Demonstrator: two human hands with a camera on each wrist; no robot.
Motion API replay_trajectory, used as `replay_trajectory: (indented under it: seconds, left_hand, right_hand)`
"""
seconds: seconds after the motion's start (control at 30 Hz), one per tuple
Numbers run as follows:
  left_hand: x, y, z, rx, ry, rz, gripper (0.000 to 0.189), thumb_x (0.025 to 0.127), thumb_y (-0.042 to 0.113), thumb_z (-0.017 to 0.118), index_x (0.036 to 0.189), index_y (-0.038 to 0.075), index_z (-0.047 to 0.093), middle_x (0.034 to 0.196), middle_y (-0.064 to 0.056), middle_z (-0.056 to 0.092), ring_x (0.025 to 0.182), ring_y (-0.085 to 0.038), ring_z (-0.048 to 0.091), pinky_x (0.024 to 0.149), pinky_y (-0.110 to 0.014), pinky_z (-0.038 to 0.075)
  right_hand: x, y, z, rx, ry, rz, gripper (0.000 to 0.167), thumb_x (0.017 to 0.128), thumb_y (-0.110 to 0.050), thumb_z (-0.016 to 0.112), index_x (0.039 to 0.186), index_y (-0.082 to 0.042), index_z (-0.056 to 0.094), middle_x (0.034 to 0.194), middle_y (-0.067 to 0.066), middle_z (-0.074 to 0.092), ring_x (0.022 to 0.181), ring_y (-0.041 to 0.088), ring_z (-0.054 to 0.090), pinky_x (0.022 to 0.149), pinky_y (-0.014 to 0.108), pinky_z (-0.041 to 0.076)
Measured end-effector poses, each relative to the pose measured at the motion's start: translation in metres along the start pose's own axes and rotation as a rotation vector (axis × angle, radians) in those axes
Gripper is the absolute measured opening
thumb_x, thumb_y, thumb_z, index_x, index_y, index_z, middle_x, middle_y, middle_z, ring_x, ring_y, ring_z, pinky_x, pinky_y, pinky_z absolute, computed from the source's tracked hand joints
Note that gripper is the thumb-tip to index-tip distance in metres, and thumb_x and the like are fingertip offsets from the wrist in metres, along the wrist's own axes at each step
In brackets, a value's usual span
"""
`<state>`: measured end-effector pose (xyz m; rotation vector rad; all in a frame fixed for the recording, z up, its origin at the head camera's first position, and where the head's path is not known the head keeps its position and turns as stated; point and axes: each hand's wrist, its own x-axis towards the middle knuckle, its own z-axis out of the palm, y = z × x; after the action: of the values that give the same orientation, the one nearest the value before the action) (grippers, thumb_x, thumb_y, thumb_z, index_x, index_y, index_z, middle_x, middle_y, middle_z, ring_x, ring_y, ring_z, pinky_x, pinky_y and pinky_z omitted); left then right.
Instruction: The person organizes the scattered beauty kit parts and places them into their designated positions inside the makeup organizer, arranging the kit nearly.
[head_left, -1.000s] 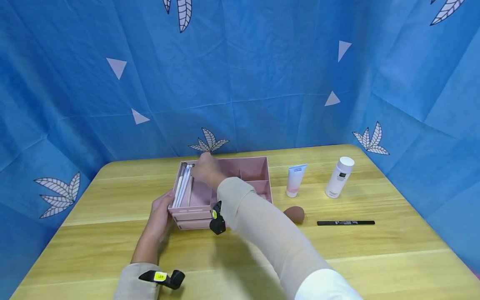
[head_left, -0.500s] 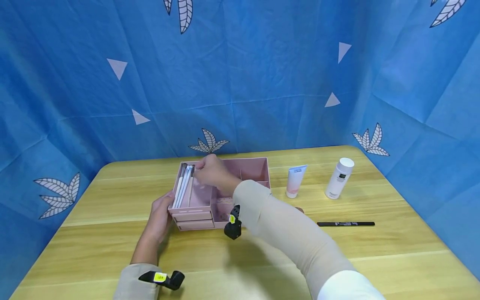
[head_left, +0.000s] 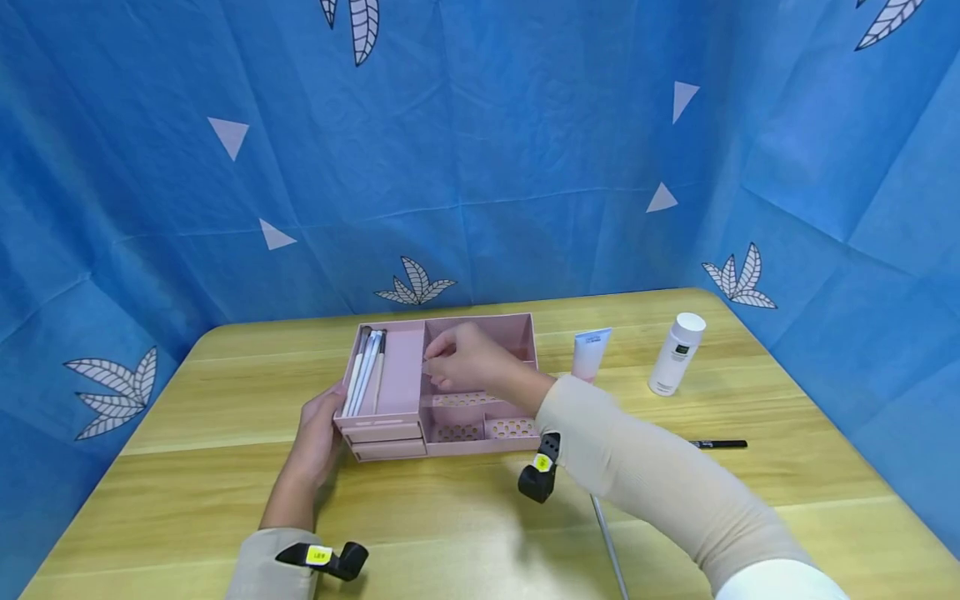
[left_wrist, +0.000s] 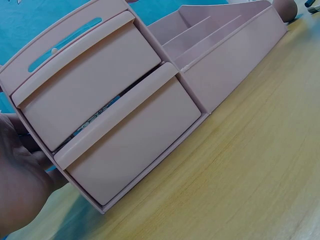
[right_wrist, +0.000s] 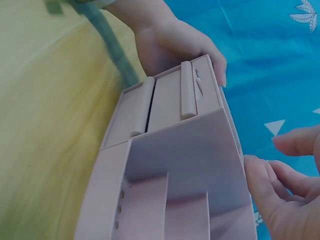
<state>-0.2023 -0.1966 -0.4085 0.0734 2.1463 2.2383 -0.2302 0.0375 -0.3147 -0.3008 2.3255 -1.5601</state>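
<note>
Left hand (head_left: 318, 433) at side, right hand (head_left: 476, 358) over pink organizer (head_left: 480, 448)

Left hand: fingers extended, resting against the left wall. Right hand: fingers loosely bent, thumb and forefinger apart, nothing in its grasp; positioned above the divided right section (head_left: 513, 333), whose front compartments have perforated floors (head_left: 512, 428). Organizer: standing on the counter (head_left: 420, 517). Left tray (head_left: 401, 367): carries brushes (head_left: 363, 371) lengthwise, heads at the far end. Below the tray: upper drawer (left_wrist: 95, 85) and lower drawer (left_wrist: 135, 145), pushed in, contents mostly hidden. Right of organizer: tube (head_left: 590, 354), white bottle (head_left: 677, 354), black pencil (head_left: 723, 444).
</note>
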Motion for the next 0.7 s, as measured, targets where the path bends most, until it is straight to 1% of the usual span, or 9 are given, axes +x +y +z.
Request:
replay_trajectory:
  seconds: [0.1, 0.17, 0.27, 0.33, 0.47, 0.53, 0.57, 0.63, 0.7]
  left_hand:
    - [-0.001, 0.001, 0.0, 0.016, -0.004, -0.009, 0.048, 0.101, 0.02, 0.027, 0.139, -0.009, 0.036, 0.127, -0.015, 0.051, 0.106, -0.002, 0.054, 0.094, -0.015, 0.045]
    - [-0.001, 0.002, 0.0, 0.025, -0.006, -0.018, 0.049, 0.101, 0.021, 0.026, 0.14, -0.008, 0.034, 0.136, -0.022, 0.044, 0.107, 0.0, 0.053, 0.095, -0.015, 0.043]
    - [-0.001, 0.003, 0.0, 0.018, -0.01, -0.023, 0.049, 0.101, 0.02, 0.025, 0.141, -0.008, 0.031, 0.143, -0.026, 0.036, 0.109, 0.003, 0.05, 0.098, -0.014, 0.04]
    - [-0.001, 0.002, 0.001, 0.007, -0.003, -0.022, 0.049, 0.101, 0.02, 0.026, 0.141, -0.009, 0.031, 0.143, -0.023, 0.038, 0.109, 0.004, 0.05, 0.099, -0.014, 0.04]
    - [-0.001, 0.002, 0.001, -0.007, 0.006, -0.014, 0.048, 0.101, 0.02, 0.028, 0.138, -0.01, 0.034, 0.125, -0.004, 0.055, 0.107, 0.002, 0.053, 0.097, -0.015, 0.042]
    - [-0.001, 0.001, 0.0, -0.009, 0.006, -0.007, 0.048, 0.101, 0.02, 0.028, 0.138, -0.01, 0.035, 0.119, 0.001, 0.056, 0.106, 0.001, 0.054, 0.096, -0.014, 0.043]
    - [-0.001, 0.001, 0.0, -0.012, 0.004, -0.004, 0.048, 0.101, 0.02, 0.029, 0.138, -0.01, 0.035, 0.12, 0.0, 0.056, 0.106, 0.001, 0.054, 0.096, -0.014, 0.043]
    - [-0.001, 0.001, 0.0, -0.016, 0.0, 0.004, 0.049, 0.101, 0.021, 0.029, 0.138, -0.011, 0.033, 0.13, -0.008, 0.053, 0.107, 0.002, 0.052, 0.097, -0.014, 0.041]
    - [-0.001, 0.001, 0.001, -0.014, -0.001, 0.008, 0.049, 0.102, 0.021, 0.029, 0.139, -0.011, 0.032, 0.134, -0.013, 0.048, 0.107, 0.003, 0.052, 0.098, -0.014, 0.041]
  right_hand:
    - [-0.012, 0.008, -0.008, -0.022, -0.004, -0.016, 0.015, 0.086, -0.006, 0.064, 0.098, 0.003, 0.064, 0.079, 0.01, 0.065, 0.068, 0.016, 0.064, 0.068, 0.027, 0.058]
    - [-0.022, 0.014, -0.014, -0.04, -0.008, -0.027, 0.015, 0.086, -0.006, 0.063, 0.098, 0.003, 0.064, 0.081, 0.011, 0.066, 0.07, 0.018, 0.065, 0.068, 0.029, 0.058]
    - [-0.036, 0.025, -0.022, -0.027, -0.023, -0.027, 0.017, 0.087, -0.005, 0.062, 0.101, 0.005, 0.063, 0.085, 0.014, 0.065, 0.074, 0.02, 0.065, 0.071, 0.031, 0.058]
    - [-0.047, 0.033, -0.028, -0.002, -0.043, -0.016, 0.019, 0.086, -0.004, 0.061, 0.103, 0.007, 0.062, 0.087, 0.016, 0.064, 0.076, 0.022, 0.065, 0.073, 0.033, 0.058]
    - [-0.07, 0.055, -0.037, 0.043, -0.078, -0.013, 0.026, 0.083, -0.001, 0.057, 0.106, 0.012, 0.058, 0.085, 0.014, 0.062, 0.074, 0.019, 0.063, 0.073, 0.034, 0.058]
    - [-0.081, 0.065, -0.04, 0.06, -0.085, -0.008, 0.028, 0.082, 0.001, 0.056, 0.107, 0.014, 0.057, 0.084, 0.013, 0.061, 0.073, 0.017, 0.061, 0.073, 0.034, 0.058]
    - [-0.087, 0.07, -0.042, 0.069, -0.086, -0.004, 0.029, 0.082, 0.001, 0.055, 0.107, 0.015, 0.056, 0.084, 0.012, 0.061, 0.074, 0.017, 0.061, 0.073, 0.034, 0.058]
    - [-0.096, 0.079, -0.045, 0.108, -0.091, 0.025, 0.029, 0.083, 0.0, 0.055, 0.108, 0.015, 0.054, 0.085, 0.012, 0.06, 0.076, 0.017, 0.061, 0.074, 0.034, 0.058]
    - [-0.106, 0.088, -0.048, 0.134, -0.091, 0.059, 0.03, 0.085, -0.002, 0.056, 0.11, 0.015, 0.053, 0.087, 0.014, 0.061, 0.079, 0.019, 0.063, 0.076, 0.036, 0.058]
